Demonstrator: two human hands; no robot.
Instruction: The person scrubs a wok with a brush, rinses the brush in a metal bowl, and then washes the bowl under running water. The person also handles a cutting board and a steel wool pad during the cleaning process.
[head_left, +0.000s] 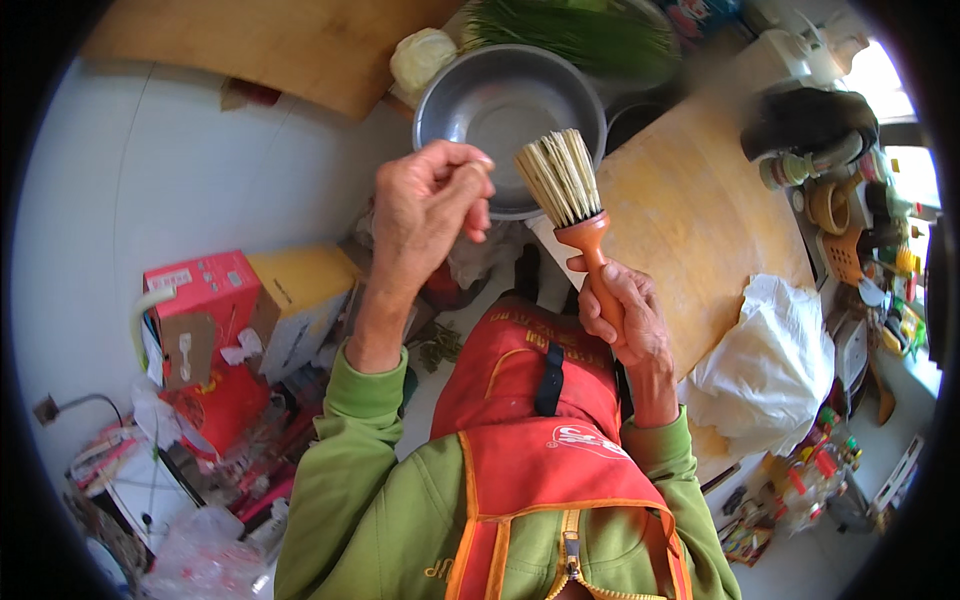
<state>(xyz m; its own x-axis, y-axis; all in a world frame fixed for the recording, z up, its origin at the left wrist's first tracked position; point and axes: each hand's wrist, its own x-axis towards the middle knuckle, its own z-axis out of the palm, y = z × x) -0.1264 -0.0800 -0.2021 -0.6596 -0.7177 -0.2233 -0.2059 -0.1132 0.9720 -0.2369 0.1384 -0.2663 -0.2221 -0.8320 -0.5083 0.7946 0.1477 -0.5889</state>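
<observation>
My right hand (626, 307) grips the orange handle of a pot-scrubbing brush (562, 180). Its stiff, pale bristles point up beside a wide metal basin (442, 82). Raised near the basin's lower left rim is my left hand (442, 191), its thumb and fingertips pinched together. Whether something small lies between those fingertips I cannot tell. A large wooden board (697, 202), dusted pale in places, lies to the right of the brush. On the board's lower right part rests a crumpled white cloth or sheet (765, 367).
A cabbage (422, 60) and a heap of long green leaves (562, 37) are beyond the basin. Bottles and utensils, including an orange slotted spatula (841, 255), line the right side. Cardboard boxes (300, 292) and plastic bags (202, 555) crowd the left. Another wooden board (277, 37) is upper left.
</observation>
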